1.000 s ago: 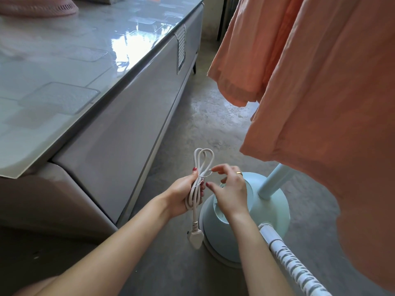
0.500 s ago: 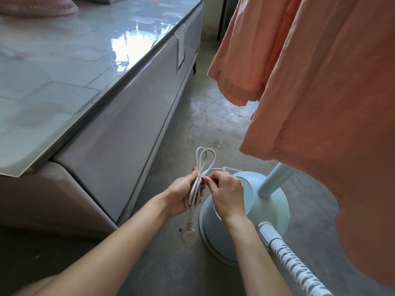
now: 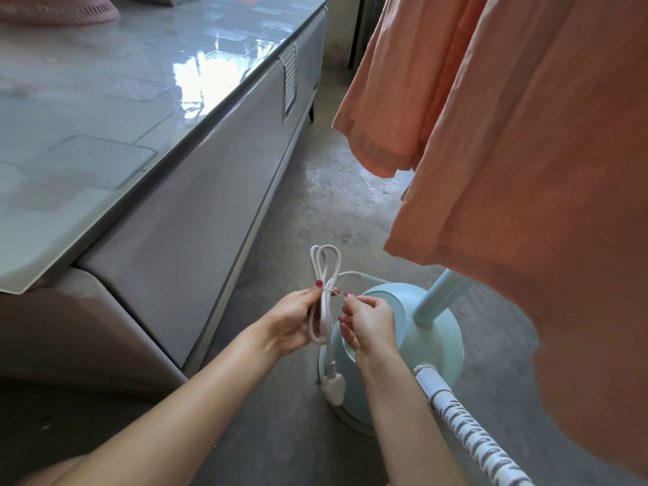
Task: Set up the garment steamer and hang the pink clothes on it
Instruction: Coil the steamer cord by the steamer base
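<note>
Left hand: the left hand (image 3: 294,320) has its fingers curled round the bundled white power cord (image 3: 324,296), holding it upright above the floor.
Right hand: the right hand (image 3: 366,322) pinches a thin tie (image 3: 335,292) at the bundle's waist between thumb and forefinger; the other fingers are curled in.
Cord: loops stand up above the left hand; the plug (image 3: 335,389) dangles below, in front of the steamer base.
Steamer: the pale blue steamer base (image 3: 431,345) sits on the concrete floor (image 3: 280,433), just behind the hands, its pole (image 3: 440,296) rising up under the cloth.
Hose: a white ribbed hose (image 3: 470,429) runs from the base toward the lower right.
Pink clothes: the pink clothes (image 3: 526,170) hang on the right, covering the upper pole.
Left side: a grey cabinet (image 3: 196,212) with a glossy top stands close beside the hands, a pink basket (image 3: 56,10) at its far corner.
</note>
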